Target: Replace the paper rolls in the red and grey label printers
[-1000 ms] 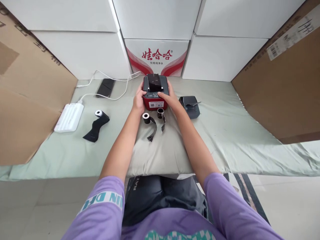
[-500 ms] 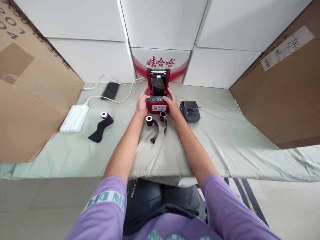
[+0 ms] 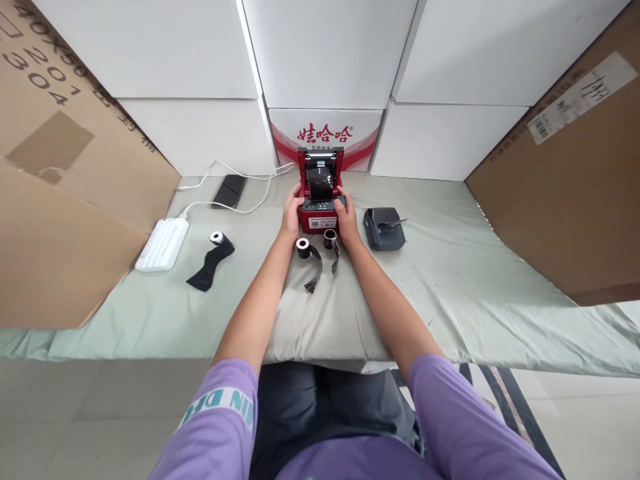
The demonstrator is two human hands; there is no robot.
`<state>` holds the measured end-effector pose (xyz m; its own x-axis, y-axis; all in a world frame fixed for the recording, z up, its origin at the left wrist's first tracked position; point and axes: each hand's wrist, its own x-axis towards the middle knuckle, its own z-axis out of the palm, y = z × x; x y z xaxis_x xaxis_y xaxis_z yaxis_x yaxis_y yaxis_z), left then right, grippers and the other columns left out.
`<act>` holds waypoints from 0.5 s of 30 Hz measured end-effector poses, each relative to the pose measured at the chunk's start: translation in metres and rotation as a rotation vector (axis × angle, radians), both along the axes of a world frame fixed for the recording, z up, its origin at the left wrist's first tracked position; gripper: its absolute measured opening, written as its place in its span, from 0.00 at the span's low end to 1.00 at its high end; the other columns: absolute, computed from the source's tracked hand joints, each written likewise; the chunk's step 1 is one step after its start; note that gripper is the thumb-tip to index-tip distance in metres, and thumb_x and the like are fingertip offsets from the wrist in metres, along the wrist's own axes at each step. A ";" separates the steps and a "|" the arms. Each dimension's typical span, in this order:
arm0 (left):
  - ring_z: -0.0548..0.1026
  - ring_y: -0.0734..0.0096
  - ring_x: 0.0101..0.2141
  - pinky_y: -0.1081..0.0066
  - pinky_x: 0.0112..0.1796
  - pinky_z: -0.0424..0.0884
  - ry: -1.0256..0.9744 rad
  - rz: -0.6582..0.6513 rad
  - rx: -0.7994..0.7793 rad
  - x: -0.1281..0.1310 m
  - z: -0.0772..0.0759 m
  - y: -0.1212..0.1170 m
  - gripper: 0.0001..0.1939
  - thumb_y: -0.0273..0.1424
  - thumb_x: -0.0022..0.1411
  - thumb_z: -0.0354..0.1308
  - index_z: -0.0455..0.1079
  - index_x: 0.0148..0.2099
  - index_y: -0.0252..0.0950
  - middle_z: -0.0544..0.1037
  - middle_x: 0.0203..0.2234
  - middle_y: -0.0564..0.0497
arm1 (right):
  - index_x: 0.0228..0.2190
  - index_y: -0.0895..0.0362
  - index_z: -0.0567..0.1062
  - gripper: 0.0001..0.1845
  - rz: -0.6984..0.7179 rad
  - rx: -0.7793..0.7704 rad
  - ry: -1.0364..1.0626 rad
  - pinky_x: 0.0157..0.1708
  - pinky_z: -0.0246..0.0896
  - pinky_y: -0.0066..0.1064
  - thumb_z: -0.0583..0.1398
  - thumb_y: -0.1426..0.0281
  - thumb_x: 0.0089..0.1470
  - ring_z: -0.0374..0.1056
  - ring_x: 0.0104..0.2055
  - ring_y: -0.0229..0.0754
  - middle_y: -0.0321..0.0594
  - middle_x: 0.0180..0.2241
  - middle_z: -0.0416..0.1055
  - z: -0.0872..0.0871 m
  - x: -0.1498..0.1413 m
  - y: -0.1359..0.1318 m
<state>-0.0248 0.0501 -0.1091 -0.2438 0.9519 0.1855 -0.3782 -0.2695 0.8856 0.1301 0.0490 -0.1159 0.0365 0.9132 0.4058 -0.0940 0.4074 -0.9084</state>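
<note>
A red and black label printer (image 3: 320, 222) stands with its lid up, a shiny black ribbon (image 3: 321, 183) hanging inside it. My left hand (image 3: 292, 212) clasps the printer's left side, and my right hand (image 3: 347, 216) clasps its right side with the thumb on the front panel near the buttons. Just in front of the printer are a ribbon roll (image 3: 303, 248) with a white core and a second small roll (image 3: 330, 238), each trailing a dark crinkled strip. Parts of my fingers are hidden behind the printer's sides.
To the right sits a small dark grey printer (image 3: 384, 229). On the left lie a black ribbon roll (image 3: 210, 263), a white power bank (image 3: 163, 245) with a white cable, and a black phone (image 3: 229, 191). Cardboard boxes (image 3: 560, 200) flank both sides; white boxes (image 3: 325, 53) line the back.
The camera view has shifted a little, so everything appears slightly lower and to the right. Both hands stay on the printer. The ribbon inside it looks shinier and somewhat changed in shape.
</note>
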 end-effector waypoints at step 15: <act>0.79 0.56 0.40 0.57 0.52 0.74 0.848 -0.048 0.125 -0.030 0.062 0.036 0.09 0.32 0.53 0.57 0.78 0.33 0.36 0.82 0.31 0.48 | 0.56 0.54 0.71 0.37 0.001 0.007 0.025 0.68 0.54 0.45 0.59 0.43 0.54 0.65 0.62 0.49 0.47 0.61 0.70 -0.001 -0.001 -0.003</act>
<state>-0.0544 0.0858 -0.0472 0.0644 0.9181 0.3910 0.3849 -0.3843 0.8391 0.1295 0.0464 -0.1169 0.0454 0.9105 0.4111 -0.1170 0.4135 -0.9030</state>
